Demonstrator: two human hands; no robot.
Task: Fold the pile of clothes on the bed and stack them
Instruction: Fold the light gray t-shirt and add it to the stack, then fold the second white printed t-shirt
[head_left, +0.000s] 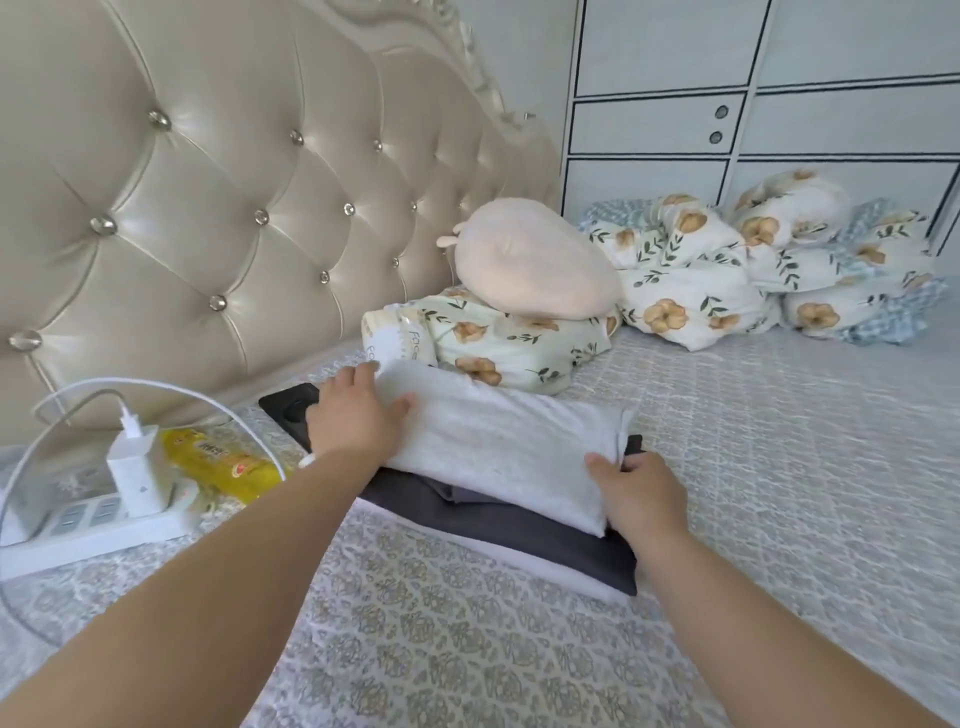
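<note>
A home bedroom: tufted headboard (208, 208), bed (753, 441), floral pillows (519, 343).

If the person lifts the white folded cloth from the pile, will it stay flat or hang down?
The white folded cloth would probably sag; it looks soft and puffy. It seems light. It may slide on the dark cloth beneath, so both hands help.

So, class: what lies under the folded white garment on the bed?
Under the white garment lies a dark grey garment, then a pale one. Anything further beneath is covered.
</note>
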